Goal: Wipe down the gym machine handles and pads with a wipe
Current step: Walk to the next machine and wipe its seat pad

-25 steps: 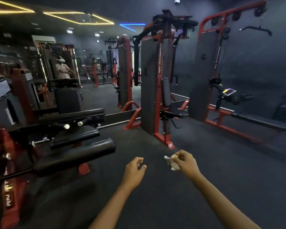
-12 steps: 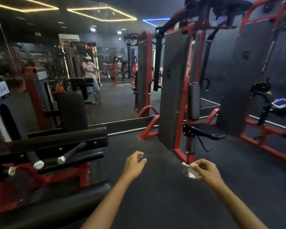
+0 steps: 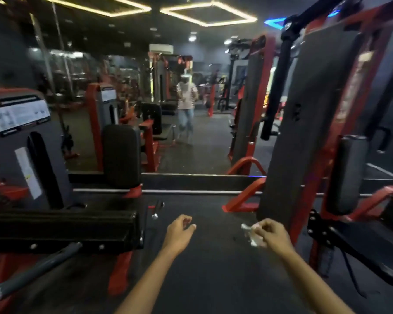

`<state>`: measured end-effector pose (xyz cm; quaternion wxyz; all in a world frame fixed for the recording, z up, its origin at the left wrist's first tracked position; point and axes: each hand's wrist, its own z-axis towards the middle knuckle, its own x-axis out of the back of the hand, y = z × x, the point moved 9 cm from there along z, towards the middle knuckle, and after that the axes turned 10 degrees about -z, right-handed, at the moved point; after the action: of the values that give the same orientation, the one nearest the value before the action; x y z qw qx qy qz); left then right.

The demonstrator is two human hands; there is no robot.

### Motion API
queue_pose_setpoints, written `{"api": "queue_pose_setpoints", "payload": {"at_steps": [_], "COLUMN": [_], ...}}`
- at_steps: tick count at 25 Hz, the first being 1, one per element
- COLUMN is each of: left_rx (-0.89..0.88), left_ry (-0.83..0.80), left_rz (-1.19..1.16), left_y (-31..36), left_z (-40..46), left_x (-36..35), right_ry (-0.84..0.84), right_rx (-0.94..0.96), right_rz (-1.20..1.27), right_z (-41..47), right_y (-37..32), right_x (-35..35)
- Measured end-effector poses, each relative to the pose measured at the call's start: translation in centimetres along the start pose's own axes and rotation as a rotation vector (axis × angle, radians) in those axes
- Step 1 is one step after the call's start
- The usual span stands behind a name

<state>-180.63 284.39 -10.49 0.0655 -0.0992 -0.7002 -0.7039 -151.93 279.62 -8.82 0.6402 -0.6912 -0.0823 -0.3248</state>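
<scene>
Right hand (image 3: pixel 271 232) pinches wipe (image 3: pixel 251 235) | left hand (image 3: pixel 179 232) loose, empty

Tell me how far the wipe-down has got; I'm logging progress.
Nothing shows as wiped yet. In hand: the right hand pinches a crumpled white wipe in mid-air, touching no machine; the left hand holds nothing. Left: the long black pad and grey handle at left, and the upright pad at right.

A small, crumpled white wipe (image 3: pixel 252 235) is pinched in the right hand (image 3: pixel 270 233), held in the air above the dark floor, apart from the black machine pads (image 3: pixel 347 173).
</scene>
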Motion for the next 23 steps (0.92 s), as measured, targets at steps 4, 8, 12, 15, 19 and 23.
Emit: {"api": "queue_pose_setpoints", "payload": {"at_steps": [4,8,12,15,19,23], "left_rx": [0.071,0.085,0.149,0.219,0.282,0.388], "left_ry": [0.100,0.187,0.301,0.342,0.399,0.672], "left_rz": [-0.030,-0.041,-0.073,-0.071,-0.083,-0.056], "left_y": [-2.4,-4.3,-6.1,-7.9,-12.2,-18.5], "left_z": [9.4,21.5,32.9,39.6,44.9,45.7], "left_x": [0.3,1.6,4.1,5.7,10.5,20.3], "right_ry": [-0.130,-0.253,-0.310,-0.360,-0.458,-0.705], "right_rx": [0.045,0.107,0.117,0.141,0.106,0.276], "right_rz": [0.028,0.059,0.028,-0.005,-0.015,-0.047], "right_z": [11.5,22.5,33.7,42.0,49.3,53.0], "right_y": [-2.9,-5.0,-7.1,-9.6,-11.5,-16.4], "right_x": [-6.6,-14.7,-20.8,-25.1,-34.2,-48.6]}}
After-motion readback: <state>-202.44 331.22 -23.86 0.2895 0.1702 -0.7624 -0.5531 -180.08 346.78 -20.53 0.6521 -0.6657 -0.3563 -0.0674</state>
